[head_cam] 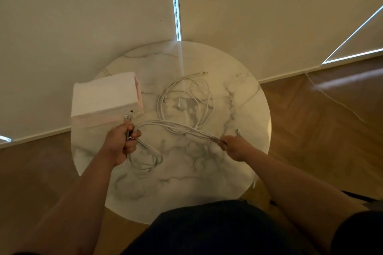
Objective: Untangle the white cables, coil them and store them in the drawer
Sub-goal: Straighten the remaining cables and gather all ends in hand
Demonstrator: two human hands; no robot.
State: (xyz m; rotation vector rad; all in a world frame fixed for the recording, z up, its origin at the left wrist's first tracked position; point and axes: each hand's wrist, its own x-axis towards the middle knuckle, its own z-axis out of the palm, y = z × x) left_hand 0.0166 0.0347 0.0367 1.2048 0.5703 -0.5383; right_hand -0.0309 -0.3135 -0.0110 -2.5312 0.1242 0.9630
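Left hand (121,143) and right hand (234,147) both gripping cables (176,127), stretching bundle; should pull gently toward 3 o'clock, easing loops free, not tightening knots.

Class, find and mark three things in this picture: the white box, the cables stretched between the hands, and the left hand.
white box (104,95): head view, middle of its top face.
cables (182,128): head view, middle of the stretched bundle.
left hand (121,144): head view, back of the hand.

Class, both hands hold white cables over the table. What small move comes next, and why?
Probably draw the right hand outward along the white cables: the left hand grips their plug ends, and strands beyond lie tangled on the marble table.
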